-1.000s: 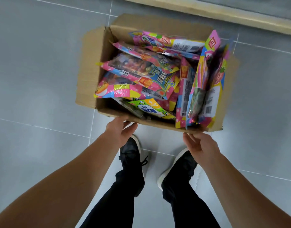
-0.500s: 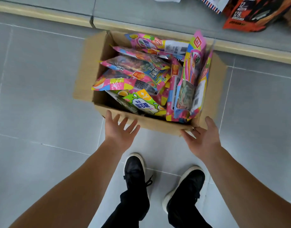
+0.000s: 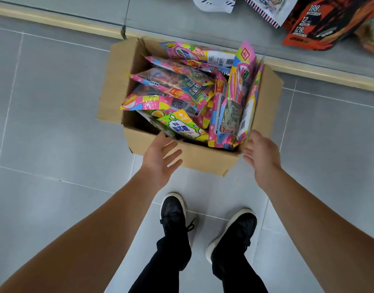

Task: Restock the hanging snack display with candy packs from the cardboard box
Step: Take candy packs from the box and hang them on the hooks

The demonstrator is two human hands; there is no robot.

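Cardboard box (image 3: 203, 160): on the tiled floor (image 3: 44, 134), flaps open, set just beyond both hands, long axis running left to right. Candy packs (image 3: 177, 87): heaped inside, one tall pack (image 3: 234, 106) standing upright at the right end, nearest the right hand (image 3: 261, 154). Left hand (image 3: 158, 158) and right hand: both spread, fingers relaxed, holding nothing, at the box's near wall.

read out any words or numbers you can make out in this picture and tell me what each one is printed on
"180", "12", "128": white numerals on the orange and black pack hanging at top right; the small print beside them is too blurred.
Large blue Chinese characters on the green and yellow candy pack in the cardboard box: too blurred to read surely.
Logos, labels and barcodes on the pink candy packs: unreadable.
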